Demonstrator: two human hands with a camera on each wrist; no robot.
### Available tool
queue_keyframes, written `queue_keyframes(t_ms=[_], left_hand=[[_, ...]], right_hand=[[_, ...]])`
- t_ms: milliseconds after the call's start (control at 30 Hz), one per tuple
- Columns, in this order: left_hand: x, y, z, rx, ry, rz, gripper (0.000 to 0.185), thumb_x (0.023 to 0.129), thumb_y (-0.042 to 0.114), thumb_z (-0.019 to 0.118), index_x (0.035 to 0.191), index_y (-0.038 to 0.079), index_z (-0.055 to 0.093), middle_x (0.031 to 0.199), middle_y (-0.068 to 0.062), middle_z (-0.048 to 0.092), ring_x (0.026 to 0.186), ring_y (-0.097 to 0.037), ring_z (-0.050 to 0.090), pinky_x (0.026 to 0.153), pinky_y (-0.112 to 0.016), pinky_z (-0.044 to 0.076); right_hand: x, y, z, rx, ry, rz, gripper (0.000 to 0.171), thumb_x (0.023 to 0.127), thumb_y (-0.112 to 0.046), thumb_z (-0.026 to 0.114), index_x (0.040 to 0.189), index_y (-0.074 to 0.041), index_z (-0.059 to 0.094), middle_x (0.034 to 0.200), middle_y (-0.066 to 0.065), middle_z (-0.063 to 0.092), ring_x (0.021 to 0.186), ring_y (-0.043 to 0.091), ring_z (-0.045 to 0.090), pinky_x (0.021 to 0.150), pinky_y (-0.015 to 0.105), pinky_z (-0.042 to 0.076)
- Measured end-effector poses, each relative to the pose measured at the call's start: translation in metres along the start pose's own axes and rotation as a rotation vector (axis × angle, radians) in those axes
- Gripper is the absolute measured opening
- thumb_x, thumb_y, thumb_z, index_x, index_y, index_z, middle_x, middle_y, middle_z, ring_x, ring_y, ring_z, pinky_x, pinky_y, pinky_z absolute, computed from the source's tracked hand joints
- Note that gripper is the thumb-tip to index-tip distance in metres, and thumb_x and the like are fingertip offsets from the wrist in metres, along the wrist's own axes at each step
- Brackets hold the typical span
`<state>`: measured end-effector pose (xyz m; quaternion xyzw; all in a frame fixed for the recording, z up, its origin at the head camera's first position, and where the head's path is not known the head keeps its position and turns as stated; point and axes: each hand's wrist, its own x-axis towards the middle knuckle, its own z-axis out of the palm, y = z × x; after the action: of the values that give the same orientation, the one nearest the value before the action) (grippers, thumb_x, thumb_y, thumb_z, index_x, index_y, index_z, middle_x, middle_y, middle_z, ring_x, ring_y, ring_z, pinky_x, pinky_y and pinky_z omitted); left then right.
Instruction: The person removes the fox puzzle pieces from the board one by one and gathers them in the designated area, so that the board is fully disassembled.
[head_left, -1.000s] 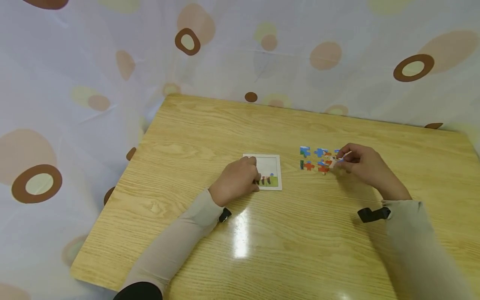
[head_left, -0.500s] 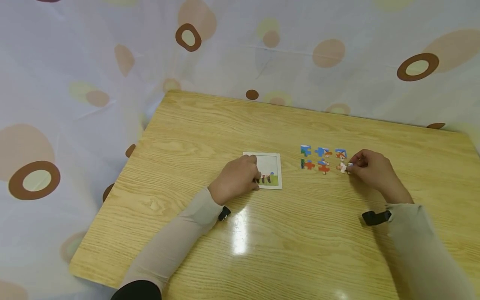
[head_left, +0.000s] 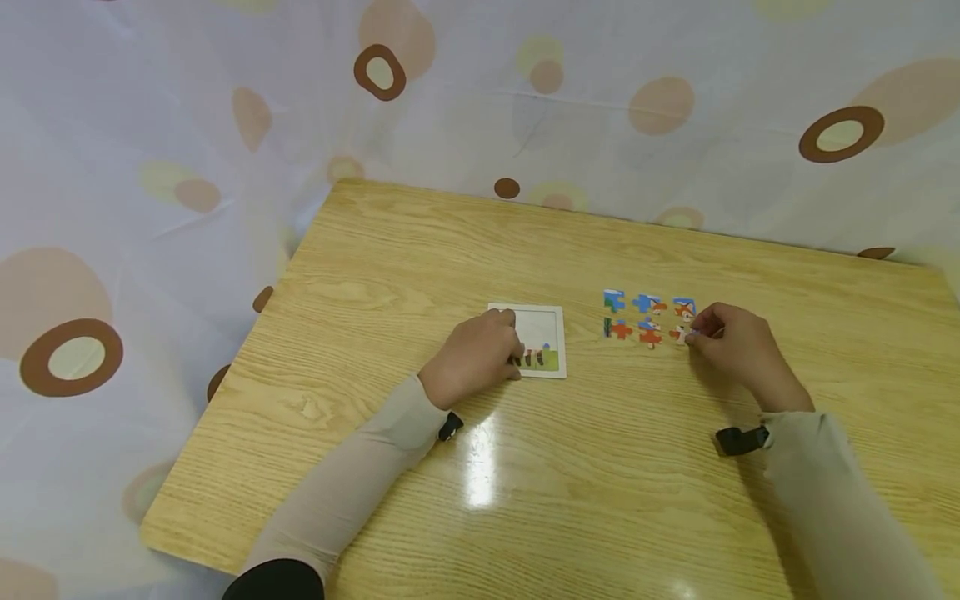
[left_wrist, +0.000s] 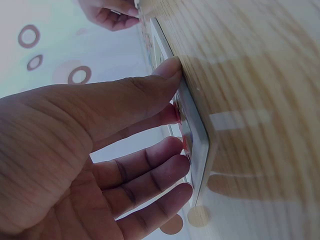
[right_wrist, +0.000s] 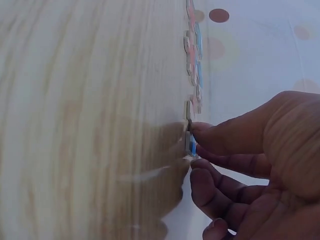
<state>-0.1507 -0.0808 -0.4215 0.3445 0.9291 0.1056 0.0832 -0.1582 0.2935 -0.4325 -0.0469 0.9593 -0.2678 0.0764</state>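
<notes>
Puzzle piece [head_left: 681, 335] lies on table, pinched by right fingers [head_left: 699, 329].

No readable text, label, brand or number shows on anything in these views

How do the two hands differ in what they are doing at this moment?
The left hand rests on the puzzle tray, fingers spread along its edge; the right hand pinches a single loose puzzle piece in a fingertip grip. The left hand sits mid-table; the right hand is at the end of the loose pieces' two rows. Both lie low on the wooden table.
</notes>
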Motion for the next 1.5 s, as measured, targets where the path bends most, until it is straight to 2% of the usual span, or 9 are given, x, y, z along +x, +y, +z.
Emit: queue_keyframes(t_ms=[233, 500, 767, 933, 1067, 1200, 1300, 1400, 1500], left_hand=[[-0.001, 0.000, 0.000, 0.006, 0.011, 0.004, 0.017, 0.086, 0.030, 0.086, 0.097, 0.017, 0.084, 0.094, -0.001, 0.059, 0.083, -0.017, 0.053, 0.074, -0.026, 0.050], [-0.002, 0.001, -0.001, -0.002, 0.016, 0.000, 0.018, 0.085, 0.029, 0.086, 0.099, 0.017, 0.084, 0.095, -0.001, 0.060, 0.084, -0.017, 0.053, 0.074, -0.027, 0.051], [-0.003, 0.001, 0.001, -0.014, 0.022, -0.001, 0.018, 0.085, 0.028, 0.087, 0.099, 0.016, 0.084, 0.096, -0.002, 0.062, 0.085, -0.018, 0.055, 0.075, -0.027, 0.052], [-0.002, 0.000, 0.003, -0.014, 0.056, 0.008, 0.013, 0.086, 0.026, 0.087, 0.096, 0.017, 0.084, 0.095, -0.001, 0.062, 0.084, -0.017, 0.056, 0.071, -0.026, 0.052], [0.002, 0.000, 0.003, 0.000, 0.062, 0.005, 0.020, 0.085, 0.031, 0.088, 0.096, 0.017, 0.081, 0.094, 0.000, 0.061, 0.082, -0.016, 0.055, 0.067, -0.025, 0.051], [0.000, -0.004, -0.004, -0.037, 0.025, -0.025, 0.053, 0.080, 0.039, 0.091, 0.121, 0.012, 0.074, 0.106, -0.003, 0.058, 0.092, -0.018, 0.053, 0.071, -0.027, 0.051], [-0.003, -0.012, -0.010, -0.031, 0.017, -0.073, 0.077, 0.076, 0.043, 0.093, 0.139, 0.009, 0.063, 0.119, -0.007, 0.055, 0.105, -0.022, 0.051, 0.081, -0.030, 0.051], [-0.004, -0.020, -0.014, -0.007, 0.016, -0.128, 0.082, 0.073, 0.045, 0.095, 0.138, 0.007, 0.063, 0.132, -0.010, 0.055, 0.119, -0.027, 0.050, 0.095, -0.036, 0.050], [-0.003, -0.024, -0.016, 0.000, -0.010, -0.155, 0.075, 0.070, 0.046, 0.096, 0.128, 0.005, 0.069, 0.142, -0.013, 0.055, 0.130, -0.031, 0.050, 0.106, -0.043, 0.046]], right_hand=[[-0.001, -0.001, 0.002, 0.018, -0.011, -0.031, 0.015, 0.100, -0.004, 0.065, 0.113, 0.002, 0.062, 0.104, 0.024, 0.064, 0.090, 0.037, 0.063, 0.067, 0.039, 0.050], [-0.001, 0.000, 0.001, -0.003, -0.022, -0.055, 0.015, 0.099, 0.001, 0.063, 0.114, 0.003, 0.063, 0.105, 0.028, 0.063, 0.091, 0.041, 0.063, 0.071, 0.048, 0.051], [-0.003, 0.001, 0.003, 0.001, 0.001, -0.077, 0.013, 0.099, 0.002, 0.063, 0.112, 0.004, 0.064, 0.104, 0.027, 0.061, 0.087, 0.039, 0.063, 0.065, 0.038, 0.049], [-0.007, -0.004, 0.005, 0.020, 0.087, -0.084, 0.010, 0.100, -0.002, 0.061, 0.108, 0.005, 0.063, 0.102, 0.023, 0.058, 0.085, 0.038, 0.064, 0.063, 0.034, 0.049], [-0.009, -0.017, 0.012, 0.050, 0.143, -0.097, 0.011, 0.103, -0.008, 0.060, 0.106, 0.003, 0.062, 0.101, 0.019, 0.058, 0.082, 0.033, 0.062, 0.062, 0.030, 0.048], [-0.010, -0.039, 0.023, 0.081, 0.150, -0.174, 0.011, 0.104, -0.011, 0.063, 0.105, 0.000, 0.062, 0.097, 0.015, 0.061, 0.079, 0.027, 0.059, 0.062, 0.027, 0.046], [-0.006, -0.060, 0.032, 0.108, 0.132, -0.268, 0.008, 0.102, -0.008, 0.066, 0.101, 0.000, 0.064, 0.090, 0.012, 0.065, 0.074, 0.022, 0.058, 0.061, 0.027, 0.046], [0.001, -0.082, 0.042, 0.127, 0.076, -0.336, 0.006, 0.101, -0.005, 0.067, 0.098, 0.000, 0.066, 0.086, 0.010, 0.068, 0.073, 0.020, 0.060, 0.062, 0.028, 0.048], [0.008, -0.104, 0.053, 0.142, 0.000, -0.371, 0.005, 0.100, -0.005, 0.067, 0.099, -0.001, 0.068, 0.087, 0.008, 0.069, 0.076, 0.018, 0.063, 0.066, 0.031, 0.051]])
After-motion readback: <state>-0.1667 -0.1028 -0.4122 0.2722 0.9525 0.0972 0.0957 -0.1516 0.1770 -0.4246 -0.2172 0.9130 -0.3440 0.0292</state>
